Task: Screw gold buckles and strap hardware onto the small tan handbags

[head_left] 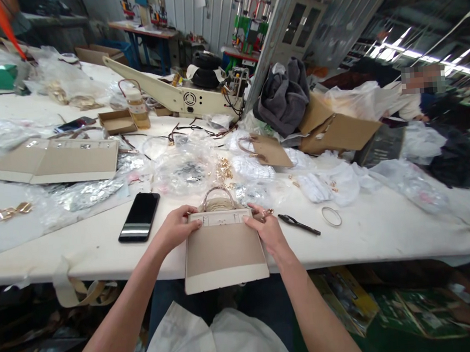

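Observation:
A beige bag panel (226, 249) with a pale lower strip hangs partly over the table's front edge. Its curved handle (217, 189) stands up at the far side. My left hand (180, 228) grips the panel's upper left corner, thumb on top. At the upper right corner, my right hand (266, 228) holds the same panel with its thumb on the face; a small gold-coloured piece (267, 213) shows at its fingers. Whether that piece is held or worn, I cannot tell. Fingers beneath the panel are hidden.
A black phone (139, 217) lies to the left, black tweezers (298, 225) and a ring-shaped band (332, 217) to the right. Behind are gold hardware pieces (224, 169), plastic bags (182, 169), another beige panel (73, 161) and a cream machine (189, 96). Other people are at the far sides.

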`<state>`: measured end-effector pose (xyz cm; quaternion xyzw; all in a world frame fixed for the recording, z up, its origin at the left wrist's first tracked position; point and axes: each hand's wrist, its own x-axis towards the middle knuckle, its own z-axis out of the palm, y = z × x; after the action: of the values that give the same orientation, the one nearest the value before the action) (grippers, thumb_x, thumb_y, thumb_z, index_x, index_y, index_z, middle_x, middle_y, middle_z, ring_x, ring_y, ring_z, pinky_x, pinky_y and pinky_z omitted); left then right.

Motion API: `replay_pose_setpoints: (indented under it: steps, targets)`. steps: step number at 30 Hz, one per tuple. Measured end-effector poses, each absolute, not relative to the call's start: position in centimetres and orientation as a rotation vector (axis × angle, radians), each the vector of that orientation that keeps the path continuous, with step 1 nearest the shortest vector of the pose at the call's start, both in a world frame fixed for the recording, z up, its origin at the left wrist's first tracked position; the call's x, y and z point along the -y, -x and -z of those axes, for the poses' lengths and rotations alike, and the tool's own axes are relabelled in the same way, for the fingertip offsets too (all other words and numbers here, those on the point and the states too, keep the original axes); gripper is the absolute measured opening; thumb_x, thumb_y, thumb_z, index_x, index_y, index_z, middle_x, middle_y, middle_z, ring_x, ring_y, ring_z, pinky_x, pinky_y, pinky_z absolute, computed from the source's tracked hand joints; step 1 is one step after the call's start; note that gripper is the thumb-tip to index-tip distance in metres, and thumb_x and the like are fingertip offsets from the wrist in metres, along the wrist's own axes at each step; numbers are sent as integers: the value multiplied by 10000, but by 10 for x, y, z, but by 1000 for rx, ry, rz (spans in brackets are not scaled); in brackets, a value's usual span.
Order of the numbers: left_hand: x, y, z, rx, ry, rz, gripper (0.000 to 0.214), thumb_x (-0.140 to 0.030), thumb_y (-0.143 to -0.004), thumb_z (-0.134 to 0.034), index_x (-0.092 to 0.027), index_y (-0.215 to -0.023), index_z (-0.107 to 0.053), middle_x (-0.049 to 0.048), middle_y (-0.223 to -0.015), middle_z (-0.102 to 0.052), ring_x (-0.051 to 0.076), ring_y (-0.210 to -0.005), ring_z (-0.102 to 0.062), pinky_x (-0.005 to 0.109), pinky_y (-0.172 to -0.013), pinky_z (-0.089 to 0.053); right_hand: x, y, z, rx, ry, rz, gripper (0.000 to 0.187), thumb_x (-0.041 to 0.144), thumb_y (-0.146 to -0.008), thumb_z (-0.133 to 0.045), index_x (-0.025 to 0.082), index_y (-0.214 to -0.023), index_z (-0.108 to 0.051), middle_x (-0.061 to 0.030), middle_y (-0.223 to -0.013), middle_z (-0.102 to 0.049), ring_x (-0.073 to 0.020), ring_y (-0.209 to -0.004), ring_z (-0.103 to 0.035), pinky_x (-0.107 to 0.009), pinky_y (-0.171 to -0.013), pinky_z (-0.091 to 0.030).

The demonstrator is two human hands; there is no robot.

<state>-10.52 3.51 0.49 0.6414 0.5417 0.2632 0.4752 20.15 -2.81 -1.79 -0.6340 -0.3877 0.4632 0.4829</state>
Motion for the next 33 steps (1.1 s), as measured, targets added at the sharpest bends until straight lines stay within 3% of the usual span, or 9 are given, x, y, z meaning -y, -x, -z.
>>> replay_pose_setpoints:
  steps: [8, 13, 18, 21, 27, 33]
  targets:
    - [-25, 106, -11, -1364, -1689, -605, 395, -483, -783, -718, -177, -1023, -786, 43, -826, -707, 269, -816, -616, 354, -762, -424, 31, -199, 16, 899, 1490, -1203, 664, 431, -756, -924, 200, -1361, -781, -66, -1111, -834, -275, -961, -749, -374, -860, -584]
    - [-15, 104, -6, -1407, -1703, -606, 347, -453, -790, -684, -190, -1006, -747, 44, -811, -696, 261, -783, -622, 356, -749, -433, 31, -203, 19, 920, 1447, -1249, 612, 414, -749, -930, 211, -1312, -801, -50, -1092, -835, -265, -948, -756, -356, -857, -590]
    - [-16, 108, 1, -1292, -1419, -566, 543, -564, -751, -767, -183, -1127, -676, -15, -729, -584, 212, -679, -569, 304, -592, -437, 36, -201, 15, 966, 1477, -1222, 596, 482, -823, -891, 225, -1349, -777, -63, -1194, -821, -289, -1061, -743, -367, -909, -584]
    - [-18, 106, 3, -1299, -1420, -553, 552, -577, -749, -774, -185, -1121, -658, -27, -706, -552, 197, -641, -547, 295, -546, -442, 38, -200, 16, 929, 1460, -1227, 586, 495, -830, -885, 233, -1342, -775, -62, -1212, -817, -294, -1081, -739, -363, -917, -581]
    - [-17, 100, -3, -1323, -1469, -569, 500, -538, -769, -742, -181, -1106, -647, -32, -701, -540, 175, -561, -538, 302, -512, -448, 35, -206, 24, 967, 1492, -1159, 571, 509, -792, -903, 202, -1259, -786, -65, -1100, -815, -281, -982, -734, -358, -860, -583]
    - [-17, 105, 8, -1301, -1455, -589, 519, -545, -764, -755, -177, -1124, -692, -29, -676, -545, 201, -601, -573, 304, -527, -473, 36, -204, 19, 982, 1522, -1136, 588, 521, -792, -882, 205, -1277, -777, -67, -1114, -812, -300, -1026, -731, -368, -883, -574]
